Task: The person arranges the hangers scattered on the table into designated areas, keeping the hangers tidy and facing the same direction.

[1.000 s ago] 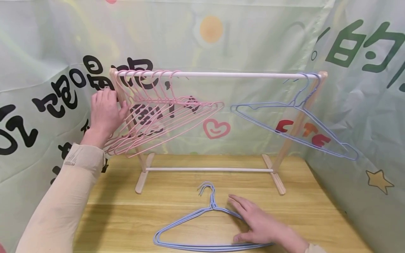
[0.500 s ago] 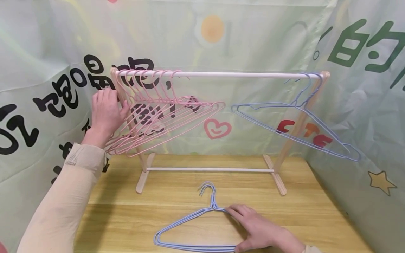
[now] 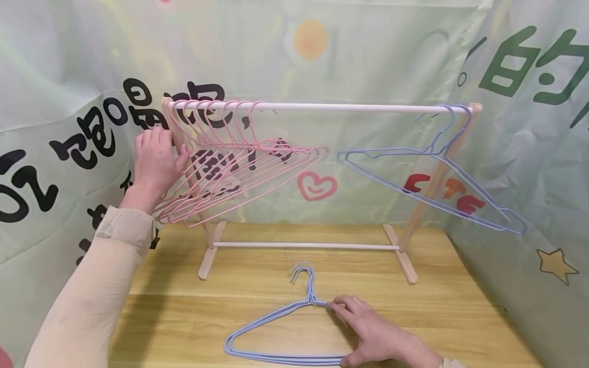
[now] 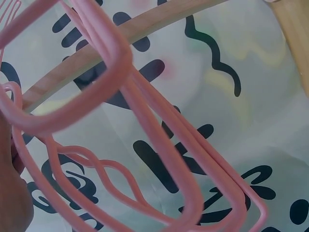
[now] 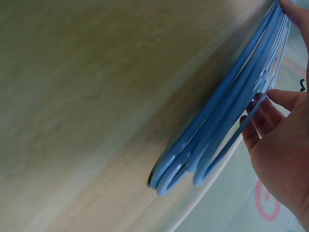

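My left hand point(image 3: 156, 161) grips the left upright of a small wooden clothes rack point(image 3: 322, 107). Pink hangers point(image 3: 257, 149) hang beside it, and their wires cross most of the left wrist view. On the table lies a stack of blue hangers point(image 3: 271, 317), hooks toward the rack. Across its right part my right hand point(image 3: 377, 329) holds a blue hanger, fingertips at the sloping arm and thumb at the bottom bar. In the right wrist view, one blue wire point(image 5: 231, 140) near the fingers stands slightly apart from the others. How many wires the hand holds, I cannot tell.
Two blue hangers point(image 3: 432, 153) hang at the rail's right end. The rack's feet point(image 3: 399, 255) and lower bar point(image 3: 303, 246) stand behind the stack on the wooden table point(image 3: 184, 317). Printed cloth point(image 3: 368, 51) surrounds the table at the back and sides.
My right hand has come down onto the blue hangers, its fingertips meeting the sloping arm and its thumb the bottom bar. The left hand stays at the rack's upright.
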Available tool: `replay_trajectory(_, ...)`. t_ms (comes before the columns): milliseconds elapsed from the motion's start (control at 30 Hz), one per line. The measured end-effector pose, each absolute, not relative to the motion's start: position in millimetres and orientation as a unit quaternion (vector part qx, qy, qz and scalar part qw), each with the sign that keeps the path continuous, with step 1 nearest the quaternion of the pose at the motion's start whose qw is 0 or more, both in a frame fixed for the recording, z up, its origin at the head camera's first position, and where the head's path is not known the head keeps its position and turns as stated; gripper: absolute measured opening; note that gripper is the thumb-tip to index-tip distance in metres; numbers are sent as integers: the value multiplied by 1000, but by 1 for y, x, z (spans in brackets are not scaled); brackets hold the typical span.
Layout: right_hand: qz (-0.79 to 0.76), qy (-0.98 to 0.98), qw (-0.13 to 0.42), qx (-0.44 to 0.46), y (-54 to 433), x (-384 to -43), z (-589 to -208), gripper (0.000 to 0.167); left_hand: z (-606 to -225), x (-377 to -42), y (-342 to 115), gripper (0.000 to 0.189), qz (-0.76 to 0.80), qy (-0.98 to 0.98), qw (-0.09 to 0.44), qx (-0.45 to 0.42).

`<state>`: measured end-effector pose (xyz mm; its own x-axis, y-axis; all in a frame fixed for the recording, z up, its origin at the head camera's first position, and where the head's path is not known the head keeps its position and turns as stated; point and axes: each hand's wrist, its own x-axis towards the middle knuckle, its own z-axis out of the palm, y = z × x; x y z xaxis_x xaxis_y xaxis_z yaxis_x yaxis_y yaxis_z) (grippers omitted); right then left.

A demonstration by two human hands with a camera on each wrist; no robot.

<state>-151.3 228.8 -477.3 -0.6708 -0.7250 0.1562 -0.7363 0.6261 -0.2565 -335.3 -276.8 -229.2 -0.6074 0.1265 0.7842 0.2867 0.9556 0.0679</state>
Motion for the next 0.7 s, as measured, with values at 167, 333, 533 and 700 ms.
replay_trajectory(167, 157, -900, 29, 405, 229, -150, -477, 113, -230, -337, -277, 27, -95, -891, 428, -117)
replay_trajectory(333, 170, -894, 43, 412, 231, -150, -477, 113, -230, -337, -277, 27, -97, -891, 429, -118)
replay_trajectory(533, 189, -881, 78, 427, 232, -152, -477, 113, -231, -337, -277, 27, -97, -892, 426, -116)
replay_trajectory(700, 204, -872, 102, 433, 232, -151, -476, 116, -232, -337, -277, 26, -99, -892, 426, -116)
